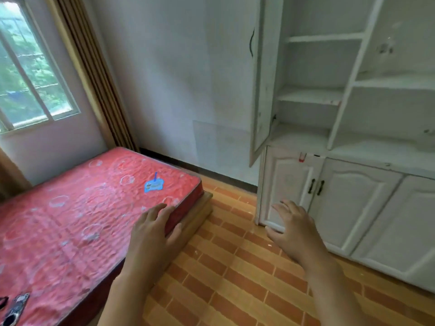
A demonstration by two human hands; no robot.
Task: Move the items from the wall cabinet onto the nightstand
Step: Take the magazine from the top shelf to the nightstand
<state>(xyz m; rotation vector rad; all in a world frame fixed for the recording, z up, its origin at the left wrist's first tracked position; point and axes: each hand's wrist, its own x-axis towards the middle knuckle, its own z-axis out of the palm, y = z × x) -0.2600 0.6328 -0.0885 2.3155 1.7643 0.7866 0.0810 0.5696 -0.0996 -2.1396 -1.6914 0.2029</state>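
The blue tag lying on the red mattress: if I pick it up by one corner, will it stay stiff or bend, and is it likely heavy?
The blue tag looks flat and thin on the red mattress, so it is probably light. It may flop when lifted by a corner, though the blur hides its material. Lying flat, it seems unlikely to roll.

The whole view is blurring slightly. The white wall cabinet is running off the top and right edges, so its far shelves are staying unseen. The red mattress is being cut by the left and bottom edges. A dark object at its bottom-left corner is being cropped and is too unclear to name. The small blue item on the mattress is too blurred to identify.
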